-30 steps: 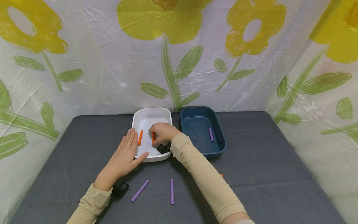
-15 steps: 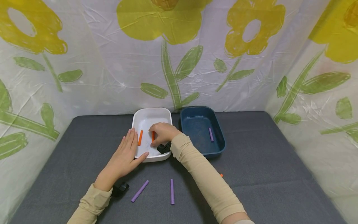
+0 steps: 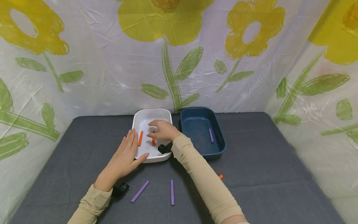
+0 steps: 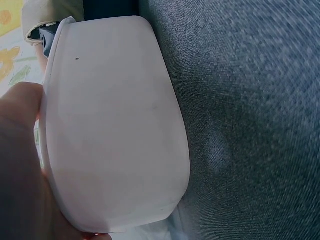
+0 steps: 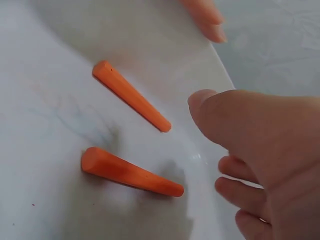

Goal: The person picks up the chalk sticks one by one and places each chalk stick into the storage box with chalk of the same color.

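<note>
Two tapered orange sticks, chalk-like, lie apart in the white tray (image 3: 152, 159). My right hand (image 3: 165, 130) hovers over the tray with thumb and fingers spread, holding nothing. Beneath it lies the right orange stick (image 3: 153, 142), which shows whole in the right wrist view, the orange stick (image 5: 132, 172) nearer that view's bottom. The left orange stick (image 3: 140, 138) lies near the tray's left wall. My left hand (image 3: 120, 163) rests along the tray's left side with straight fingers, its thumb at the front rim. In the left wrist view the thumb (image 4: 22, 102) touches the tray's rim.
Right of the white tray stands a dark blue tray (image 3: 195, 149) holding one purple stick (image 3: 211, 135). Two purple sticks, one slanted (image 3: 140, 192) and one straight (image 3: 172, 193), lie on the grey cloth in front. An orange tip (image 3: 221, 176) shows beside my right sleeve.
My right thumb and fingers have let go of the right orange stick, opened and lifted slightly. The stick stays in the white tray. My left hand keeps its place.
</note>
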A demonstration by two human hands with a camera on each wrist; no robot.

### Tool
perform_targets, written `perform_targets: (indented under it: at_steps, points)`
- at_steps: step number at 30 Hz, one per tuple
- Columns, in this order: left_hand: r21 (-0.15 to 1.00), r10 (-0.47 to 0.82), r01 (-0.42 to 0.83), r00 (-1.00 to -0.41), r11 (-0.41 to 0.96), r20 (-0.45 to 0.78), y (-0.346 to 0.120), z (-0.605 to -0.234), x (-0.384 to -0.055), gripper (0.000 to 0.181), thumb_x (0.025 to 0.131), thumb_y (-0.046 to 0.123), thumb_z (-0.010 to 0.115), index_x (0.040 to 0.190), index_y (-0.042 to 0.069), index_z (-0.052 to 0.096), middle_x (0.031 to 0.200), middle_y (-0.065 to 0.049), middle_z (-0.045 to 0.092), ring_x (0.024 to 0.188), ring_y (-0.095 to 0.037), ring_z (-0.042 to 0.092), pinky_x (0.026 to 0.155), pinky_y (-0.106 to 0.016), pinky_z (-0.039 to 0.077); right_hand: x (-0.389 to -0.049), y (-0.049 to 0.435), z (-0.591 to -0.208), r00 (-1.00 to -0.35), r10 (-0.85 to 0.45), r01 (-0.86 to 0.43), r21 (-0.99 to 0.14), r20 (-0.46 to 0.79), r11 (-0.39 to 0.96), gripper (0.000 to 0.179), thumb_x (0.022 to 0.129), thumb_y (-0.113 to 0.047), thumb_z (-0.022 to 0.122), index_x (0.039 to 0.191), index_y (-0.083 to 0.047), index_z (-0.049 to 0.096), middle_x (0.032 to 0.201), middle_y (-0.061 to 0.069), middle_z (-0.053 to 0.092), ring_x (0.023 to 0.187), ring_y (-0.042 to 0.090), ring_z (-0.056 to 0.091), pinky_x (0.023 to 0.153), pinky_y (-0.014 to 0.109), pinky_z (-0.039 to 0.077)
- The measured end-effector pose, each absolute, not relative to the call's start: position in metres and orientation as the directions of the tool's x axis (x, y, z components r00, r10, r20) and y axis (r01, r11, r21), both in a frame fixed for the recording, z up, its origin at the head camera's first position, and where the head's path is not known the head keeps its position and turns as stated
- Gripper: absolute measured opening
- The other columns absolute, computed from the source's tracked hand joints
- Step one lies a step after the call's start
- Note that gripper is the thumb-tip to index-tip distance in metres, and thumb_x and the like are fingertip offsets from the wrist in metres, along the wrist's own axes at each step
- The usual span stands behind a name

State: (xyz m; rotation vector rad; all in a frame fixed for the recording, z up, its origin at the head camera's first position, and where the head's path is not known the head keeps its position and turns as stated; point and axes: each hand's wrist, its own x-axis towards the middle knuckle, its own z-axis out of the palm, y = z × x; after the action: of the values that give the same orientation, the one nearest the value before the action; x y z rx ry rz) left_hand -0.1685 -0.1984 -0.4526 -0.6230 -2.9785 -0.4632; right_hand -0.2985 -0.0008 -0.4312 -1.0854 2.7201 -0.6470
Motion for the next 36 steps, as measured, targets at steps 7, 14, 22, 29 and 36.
perform_targets:
  at_steps: [7,14,22,29,36]
  points:
    - [0.280,0.382,0.403,-0.915,0.871,0.128,-0.200,-0.454,-0.169,0.095,0.100,0.056,0.046,0.153,-0.013,0.009,0.162,-0.027,-0.003,0.150,-0.038,-0.004,0.119,-0.054,0.008,-0.299,0.001,-0.428,-0.748,-0.660,-0.558,-0.603,0.069,0.570,0.063,0.093,-0.031,0.070,0.147,-0.006,0.048,0.146,0.007,0.052,0.132,0.020,0.050,0.108,0.031,0.040]
    - [0.284,0.381,0.403,-0.915,0.870,0.132,-0.200,-0.456,-0.169,0.095,0.100,0.056,0.047,0.153,-0.013,0.009,0.162,-0.027,-0.003,0.150,-0.038,-0.003,0.119,-0.054,0.008,-0.291,0.004,-0.418,-0.805,-0.581,-0.462,-0.743,0.122,0.485,0.067,0.090,-0.029,0.074,0.146,-0.003,0.048,0.148,0.007,0.050,0.133,0.022,0.049,0.107,0.034,0.042]
    - [0.282,0.380,0.406,-0.914,0.869,0.143,-0.199,-0.456,-0.169,0.095,0.099,0.055,0.048,0.153,-0.014,0.010,0.162,-0.027,-0.001,0.150,-0.039,-0.002,0.119,-0.054,0.008,-0.271,0.009,-0.395,-0.876,-0.462,-0.391,-0.761,0.137,0.518,0.062,0.088,-0.031,0.077,0.141,-0.008,0.055,0.141,0.006,0.056,0.128,0.024,0.054,0.099,0.034,0.049]
    - [0.287,0.382,0.408,-0.913,0.867,0.142,-0.199,-0.456,-0.169,0.095,0.100,0.055,0.048,0.153,-0.013,0.008,0.162,-0.027,-0.003,0.150,-0.038,-0.003,0.120,-0.054,0.008,-0.246,0.025,-0.373,-0.912,-0.384,-0.338,-0.790,0.143,0.511,0.062,0.086,-0.029,0.078,0.141,-0.010,0.056,0.139,0.007,0.057,0.126,0.025,0.055,0.095,0.039,0.051]
    - [0.288,0.379,0.402,-0.916,0.869,0.134,-0.199,-0.455,-0.169,0.095,0.100,0.057,0.046,0.153,-0.013,0.009,0.163,-0.025,-0.004,0.150,-0.038,-0.003,0.120,-0.054,0.008,-0.222,0.044,-0.358,-0.917,-0.355,-0.350,-0.798,0.184,0.491,0.061,0.085,-0.028,0.079,0.139,-0.010,0.058,0.137,0.008,0.059,0.123,0.028,0.057,0.094,0.042,0.051]
